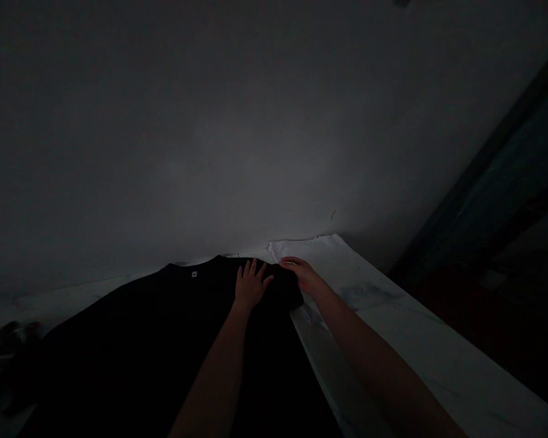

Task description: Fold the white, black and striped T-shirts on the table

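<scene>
A black T-shirt (132,340) lies spread out, its neckline towards the wall and a small pale label (194,274) inside the collar. Flat on the shirt near its right shoulder rests my left hand (251,285), open with fingers spread. My right hand (304,275) is at the outer edge of the sleeve on that side, fingers curled round the cloth. The dim light hides most folds of the shirt. Just beyond and beside my right hand lies white cloth or sheeting (322,246), partly under the sleeve.
The shirt lies on a pale, marble-patterned tabletop (420,347) set against a grey wall (237,146). A dark, unclear bundle (9,353) sits at the left. To the right, past the table's edge, are dark shapes and a reddish-dark floor area (466,304).
</scene>
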A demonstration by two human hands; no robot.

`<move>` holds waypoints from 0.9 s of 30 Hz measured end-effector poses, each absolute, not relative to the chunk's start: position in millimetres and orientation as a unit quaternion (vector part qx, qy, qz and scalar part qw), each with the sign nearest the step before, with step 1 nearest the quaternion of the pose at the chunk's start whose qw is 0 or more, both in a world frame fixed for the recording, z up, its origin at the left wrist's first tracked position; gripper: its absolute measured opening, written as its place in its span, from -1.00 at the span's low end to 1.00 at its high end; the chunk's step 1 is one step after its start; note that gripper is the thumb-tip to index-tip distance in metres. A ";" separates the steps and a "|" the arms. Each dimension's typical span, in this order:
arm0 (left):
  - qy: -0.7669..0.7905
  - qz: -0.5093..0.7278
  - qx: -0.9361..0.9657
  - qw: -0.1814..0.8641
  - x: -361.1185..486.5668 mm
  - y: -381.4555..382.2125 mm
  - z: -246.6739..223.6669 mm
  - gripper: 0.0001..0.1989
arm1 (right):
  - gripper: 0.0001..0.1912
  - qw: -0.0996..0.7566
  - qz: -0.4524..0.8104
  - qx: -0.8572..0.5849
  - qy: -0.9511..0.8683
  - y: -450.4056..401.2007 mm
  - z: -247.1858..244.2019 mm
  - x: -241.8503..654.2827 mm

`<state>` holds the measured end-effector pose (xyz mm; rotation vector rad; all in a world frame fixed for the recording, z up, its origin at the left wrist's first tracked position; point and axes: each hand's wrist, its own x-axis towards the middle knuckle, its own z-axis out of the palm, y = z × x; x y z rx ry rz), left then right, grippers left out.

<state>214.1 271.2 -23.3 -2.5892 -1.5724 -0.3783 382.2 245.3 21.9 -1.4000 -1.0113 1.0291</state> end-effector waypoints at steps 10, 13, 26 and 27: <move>-0.487 -0.130 -0.864 0.022 214.0 269.8 -17.1 -0.36 | -0.67 0.374 0.095 -0.740 -0.550 241.9 8.5 411.9; -0.489 -0.123 -0.864 0.011 213.9 269.8 -16.9 -0.34 | -0.70 0.370 0.062 -0.766 -0.523 238.5 10.7 403.0; -0.504 -0.141 -0.852 0.015 216.3 268.2 -20.3 -0.47 | -0.63 0.307 0.181 -0.746 -0.563 152.2 16.8 374.7; -0.504 -0.144 -0.851 0.015 216.2 268.2 -20.7 -0.47 | -0.65 0.317 0.198 -0.735 -0.565 150.1 14.1 376.2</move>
